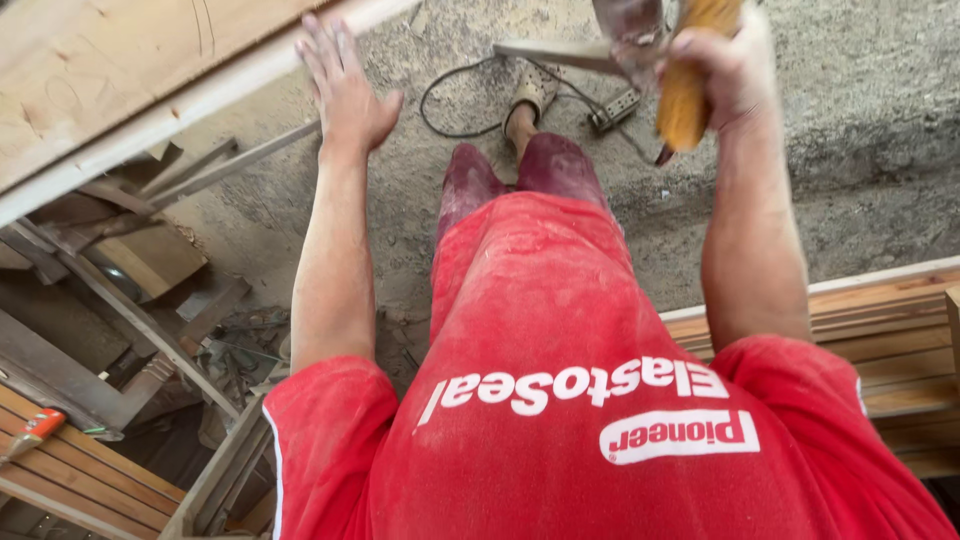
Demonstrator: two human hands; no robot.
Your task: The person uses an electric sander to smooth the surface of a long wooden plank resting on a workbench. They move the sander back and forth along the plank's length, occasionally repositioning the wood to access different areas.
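Observation:
My left hand [345, 85] is open with its fingers spread, and it rests against the edge of a long pale wooden plank [150, 95] that runs across the upper left. My right hand [725, 70] is raised and shut around the thick yellow wooden handle [685, 100] of a tool. The tool's grey metal head [630, 30] is blurred at the top edge. A flat metal piece [550, 55] sticks out to the left of that head. Below me I see my red shirt [560, 400] and dusty dark red trousers [540, 170].
A black cable [450, 100] and a grey power strip [615, 108] lie on the dusty concrete floor by my sandalled foot [535, 95]. Scrap timber [120, 290] is piled at the left. Stacked planks [890, 330] lie at the right. An orange-handled tool [35, 428] rests at the lower left.

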